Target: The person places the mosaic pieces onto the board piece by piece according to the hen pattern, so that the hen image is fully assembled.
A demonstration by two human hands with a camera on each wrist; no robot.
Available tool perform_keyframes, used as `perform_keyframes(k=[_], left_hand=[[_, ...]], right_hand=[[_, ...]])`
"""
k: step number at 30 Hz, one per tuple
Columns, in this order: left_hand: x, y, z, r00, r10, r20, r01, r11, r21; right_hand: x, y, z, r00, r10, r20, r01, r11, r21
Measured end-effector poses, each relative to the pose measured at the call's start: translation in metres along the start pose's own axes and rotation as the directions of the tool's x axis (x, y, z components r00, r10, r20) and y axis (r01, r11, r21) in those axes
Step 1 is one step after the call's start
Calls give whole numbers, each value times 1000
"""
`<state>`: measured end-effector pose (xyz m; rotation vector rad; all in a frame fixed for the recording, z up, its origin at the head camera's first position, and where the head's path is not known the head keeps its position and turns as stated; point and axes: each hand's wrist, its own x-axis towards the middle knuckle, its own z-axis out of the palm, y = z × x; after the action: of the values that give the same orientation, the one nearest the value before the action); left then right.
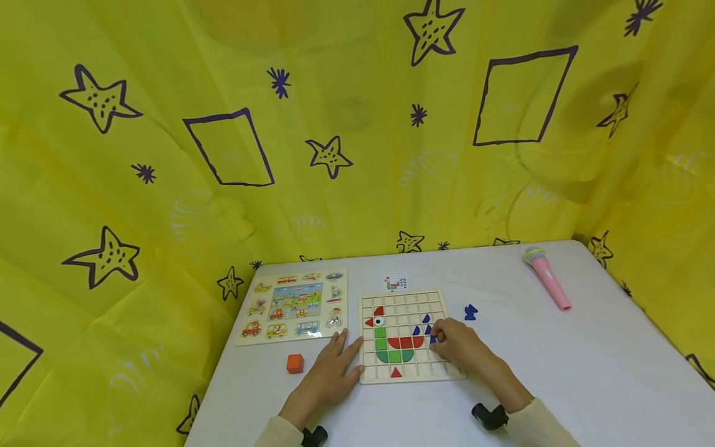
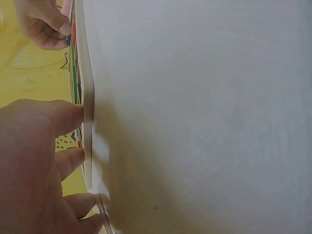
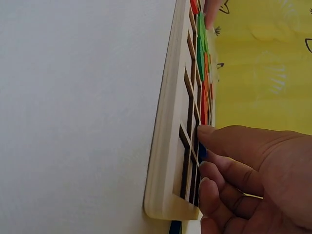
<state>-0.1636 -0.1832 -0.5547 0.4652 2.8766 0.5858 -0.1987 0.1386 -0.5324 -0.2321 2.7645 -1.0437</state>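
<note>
A wooden grid board [image 1: 413, 372] lies on the table, with red, green and blue pieces set in its squares in a bird-like pattern. My left hand [image 1: 333, 371] touches the board's left edge with thumb and forefinger, its fingers spread and fairly straight. Over the right side of the grid, my right hand [image 1: 462, 343] pinches a small blue piece [image 3: 202, 150] between thumb and fingers. The piece's shape is mostly covered by the fingers. Just right of the board is a small pile of loose blue pieces [image 1: 470, 312]. A picture card [image 1: 395, 282] with a matching bird-like pattern lies behind the board.
A picture puzzle board [image 1: 262, 336] with vehicle images lies at the left. In front of it is an orange-red cube [image 1: 295, 364]. A pink toy microphone [image 1: 550, 280] rests at the far right. Yellow patterned cloth [image 1: 357, 205] hangs behind the white table [image 1: 603, 385].
</note>
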Motion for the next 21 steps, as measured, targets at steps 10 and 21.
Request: perform_keyframes(k=[10,21], left_hand=[[-2,2,-2,1000,-2,0,2,1000,-8],[-2,4,-4,1000,-1,0,1,1000,-6]], right_hand=[[0,-4,4,999,-27,-27,27,1000,-9],[1,-3,3,999,-18,-46,20,1000,22]])
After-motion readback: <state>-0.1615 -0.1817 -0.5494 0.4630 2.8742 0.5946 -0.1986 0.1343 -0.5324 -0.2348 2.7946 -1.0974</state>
